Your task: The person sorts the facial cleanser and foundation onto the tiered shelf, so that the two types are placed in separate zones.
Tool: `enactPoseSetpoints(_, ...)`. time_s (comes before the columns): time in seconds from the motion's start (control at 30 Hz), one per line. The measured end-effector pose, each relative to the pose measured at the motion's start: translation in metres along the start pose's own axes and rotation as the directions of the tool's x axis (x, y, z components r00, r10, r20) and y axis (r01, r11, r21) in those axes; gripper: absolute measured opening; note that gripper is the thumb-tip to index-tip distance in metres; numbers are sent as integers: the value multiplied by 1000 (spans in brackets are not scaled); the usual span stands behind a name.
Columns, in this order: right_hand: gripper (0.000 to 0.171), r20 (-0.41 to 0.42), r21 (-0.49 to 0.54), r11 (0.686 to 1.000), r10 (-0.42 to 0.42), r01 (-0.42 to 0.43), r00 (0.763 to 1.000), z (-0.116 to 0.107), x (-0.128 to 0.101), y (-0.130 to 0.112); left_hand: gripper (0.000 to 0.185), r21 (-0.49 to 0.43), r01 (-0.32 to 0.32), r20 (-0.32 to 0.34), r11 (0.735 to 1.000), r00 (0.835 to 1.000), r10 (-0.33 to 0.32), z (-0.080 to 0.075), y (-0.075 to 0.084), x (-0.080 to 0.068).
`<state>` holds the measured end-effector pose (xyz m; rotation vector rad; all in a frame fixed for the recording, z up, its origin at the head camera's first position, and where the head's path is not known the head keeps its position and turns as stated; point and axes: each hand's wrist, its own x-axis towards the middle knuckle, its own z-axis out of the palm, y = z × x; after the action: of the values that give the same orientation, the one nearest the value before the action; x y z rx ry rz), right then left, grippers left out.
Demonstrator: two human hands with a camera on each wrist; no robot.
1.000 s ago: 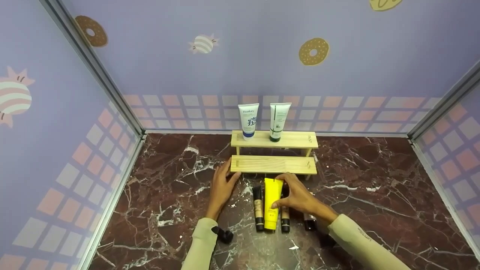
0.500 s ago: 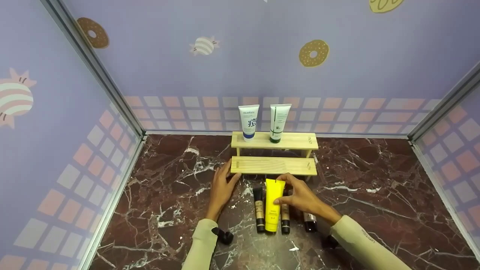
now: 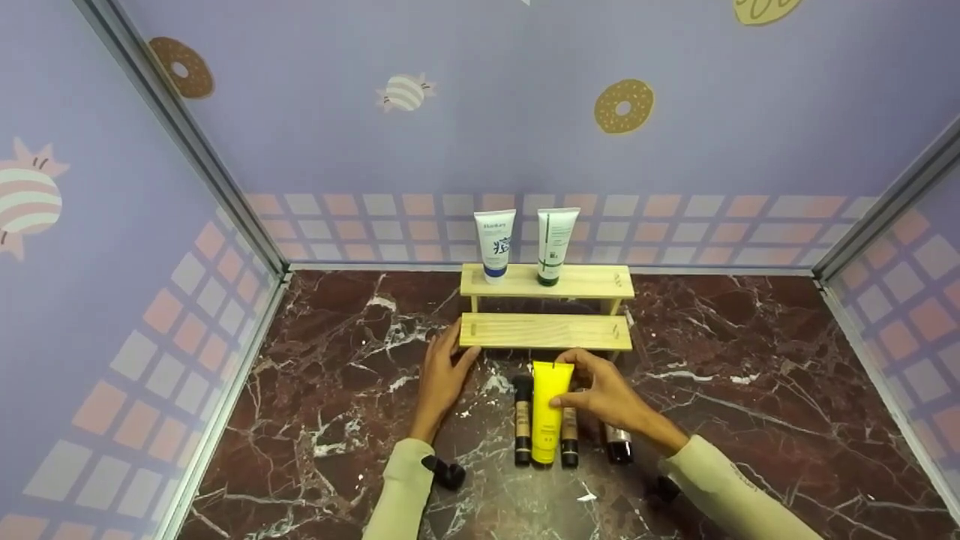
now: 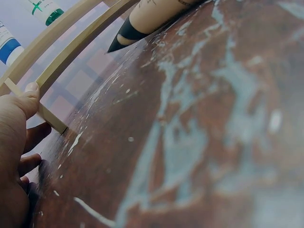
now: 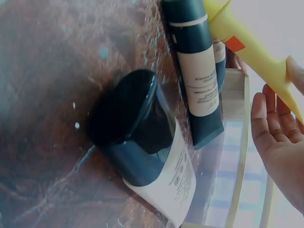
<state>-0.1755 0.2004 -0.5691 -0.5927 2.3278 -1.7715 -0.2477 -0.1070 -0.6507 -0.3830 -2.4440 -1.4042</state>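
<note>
On the marble top (image 3: pixel 750 420), just below the shelf's lower step: right hand (image 3: pixel 607 397) pinching the yellow tube (image 3: pixel 549 409) near its crimped end.
Thumb and fingers curl round the tube, lying between two dark slim tubes (image 3: pixel 523 420). Likely light, soft, a bit slick; better held mid-body. Left hand (image 3: pixel 442 375), fingers straight, rests against the wooden shelf (image 3: pixel 544 331). Purple patterned walls behind.

Head view looking down from above; wrist views skimming the marble tabletop (image 3: pixel 337 420) closely, all sharing the wooden shelf (image 3: pixel 546 331).
</note>
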Motion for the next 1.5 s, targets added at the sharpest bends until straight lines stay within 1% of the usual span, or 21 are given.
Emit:
enactPoseSetpoints(0.13,47,5,18,1000,6,-6,1000,2,-2,-5,70,0,9,2,1000,1000,-9,0,0,1)
enactPoseSetpoints(0.37,44,10,77,997,-14,13,1000,7,-7,-8,69,-5,8,-3,1000,1000,-8,1,1,0)
enactPoseSetpoints(0.47,43,3,78,996,-31,31,1000,9,-9,-9,69,-12,10,-2,1000,1000,-10,0,1,0)
enactPoseSetpoints(0.63,42,-7,47,998,-49,50,999,8,-10,-9,70,-11,19,0,1000,1000,-19,0,2,1)
enactPoseSetpoints(0.77,40,-13,41,997,-62,63,998,6,-11,-10,69,-2,12,-6,1000,1000,-12,0,2,1)
enactPoseSetpoints(0.83,40,-17,51,997,-57,57,998,5,-11,-10,69,1,7,-9,1000,1000,-7,-1,2,0)
enactPoseSetpoints(0.97,41,-34,80,997,-19,22,999,3,-12,-12,69,6,9,-8,1000,1000,-9,-1,2,0)
enactPoseSetpoints(1.2,46,-96,101,995,0,10,995,-7,-13,-18,68,7,13,-5,1000,1000,-12,0,3,0)
enactPoseSetpoints(1.5,46,-171,92,996,-5,21,985,-32,-10,-29,69,12,-11,-7,1000,1000,12,0,2,0)
